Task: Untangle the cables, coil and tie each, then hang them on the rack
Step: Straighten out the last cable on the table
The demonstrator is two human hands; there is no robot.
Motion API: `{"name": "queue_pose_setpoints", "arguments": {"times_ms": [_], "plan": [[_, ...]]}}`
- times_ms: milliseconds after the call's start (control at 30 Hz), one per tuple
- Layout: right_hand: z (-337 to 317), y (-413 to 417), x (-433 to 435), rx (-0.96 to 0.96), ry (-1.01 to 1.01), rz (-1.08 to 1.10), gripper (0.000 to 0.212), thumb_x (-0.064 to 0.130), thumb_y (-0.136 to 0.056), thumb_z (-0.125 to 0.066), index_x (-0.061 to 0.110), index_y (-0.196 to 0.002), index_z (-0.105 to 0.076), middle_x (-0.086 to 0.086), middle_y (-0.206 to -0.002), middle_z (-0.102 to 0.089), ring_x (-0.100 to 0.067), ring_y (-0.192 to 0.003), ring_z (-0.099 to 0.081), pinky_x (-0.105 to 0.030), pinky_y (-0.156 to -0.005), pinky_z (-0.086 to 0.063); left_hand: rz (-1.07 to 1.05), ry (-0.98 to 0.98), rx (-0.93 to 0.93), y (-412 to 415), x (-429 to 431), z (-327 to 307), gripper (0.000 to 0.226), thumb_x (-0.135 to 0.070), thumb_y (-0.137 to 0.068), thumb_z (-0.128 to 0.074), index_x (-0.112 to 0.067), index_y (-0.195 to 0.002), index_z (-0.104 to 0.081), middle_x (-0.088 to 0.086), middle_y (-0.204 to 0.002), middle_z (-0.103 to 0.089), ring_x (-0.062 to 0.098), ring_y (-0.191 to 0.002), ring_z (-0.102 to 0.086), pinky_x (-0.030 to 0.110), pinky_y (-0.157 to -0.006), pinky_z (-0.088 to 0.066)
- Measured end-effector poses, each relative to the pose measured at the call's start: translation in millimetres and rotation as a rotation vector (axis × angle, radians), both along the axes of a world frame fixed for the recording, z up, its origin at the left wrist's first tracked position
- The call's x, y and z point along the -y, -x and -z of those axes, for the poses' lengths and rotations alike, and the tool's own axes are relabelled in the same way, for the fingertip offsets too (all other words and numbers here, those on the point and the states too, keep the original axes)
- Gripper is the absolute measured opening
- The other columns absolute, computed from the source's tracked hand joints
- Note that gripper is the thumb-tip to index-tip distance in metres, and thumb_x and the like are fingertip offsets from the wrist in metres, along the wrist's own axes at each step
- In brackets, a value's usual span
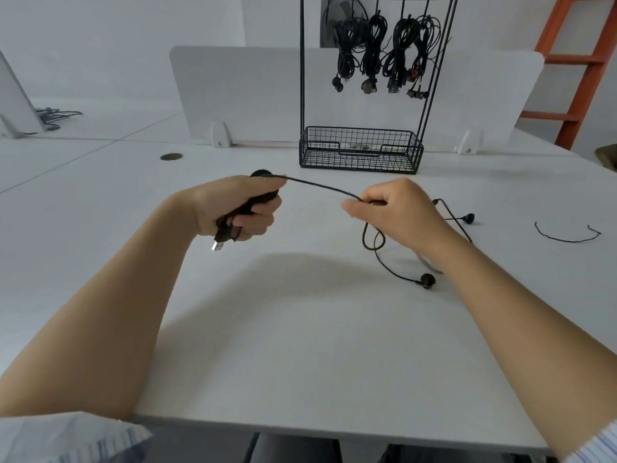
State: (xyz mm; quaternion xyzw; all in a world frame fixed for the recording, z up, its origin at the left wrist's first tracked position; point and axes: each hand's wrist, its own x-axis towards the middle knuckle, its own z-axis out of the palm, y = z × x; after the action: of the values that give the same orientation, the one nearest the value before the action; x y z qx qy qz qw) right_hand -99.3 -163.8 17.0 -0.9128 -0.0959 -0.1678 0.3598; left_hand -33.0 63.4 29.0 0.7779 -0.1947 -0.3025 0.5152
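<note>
My left hand grips a partly wound coil of black cable, with a USB plug sticking out below the fist. A taut strand of that cable runs right to my right hand, which pinches it. Below the right hand the cable loops and trails over the white table to a round black end. Another round end lies behind my right wrist. The black wire rack stands at the back, with several tied cable coils hanging from its top.
A wire basket forms the rack's base. A loose black tie lies on the table at the right. A white divider panel stands behind the rack, and an orange ladder is at the far right. A cable hole is at the back left.
</note>
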Motion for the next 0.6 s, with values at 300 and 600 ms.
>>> {"name": "queue_pose_setpoints", "arguments": {"times_ms": [300, 600], "plan": [[-13.1, -8.7, 35.8, -0.102, -0.85, -0.092, 0.036, 0.032, -0.076, -0.062, 0.015, -0.044, -0.059, 0.011, -0.029, -0.024, -0.005, -0.029, -0.016, -0.019, -0.041, -0.009, -0.123, 0.911, -0.279, -18.6, -21.4, -4.4, 0.032, -0.031, -0.076, -0.057, -0.013, -0.052, -0.045, 0.0, -0.042, -0.036, 0.014, -0.046, -0.028, 0.025, -0.044, -0.026], [15.7, -17.6, 23.8, -0.11, 0.28, 0.327, 0.029, 0.023, -0.085, -0.049, 0.005, -0.063, -0.056, -0.006, -0.057, -0.051, -0.023, -0.056, -0.042, -0.027, -0.056, -0.031, -0.599, 0.871, 0.046, -0.2, -1.7, -7.0, 0.008, -0.024, -0.058, -0.044, -0.016, -0.06, -0.046, -0.003, -0.042, -0.027, 0.013, -0.046, -0.019, 0.02, -0.043, -0.019]]}}
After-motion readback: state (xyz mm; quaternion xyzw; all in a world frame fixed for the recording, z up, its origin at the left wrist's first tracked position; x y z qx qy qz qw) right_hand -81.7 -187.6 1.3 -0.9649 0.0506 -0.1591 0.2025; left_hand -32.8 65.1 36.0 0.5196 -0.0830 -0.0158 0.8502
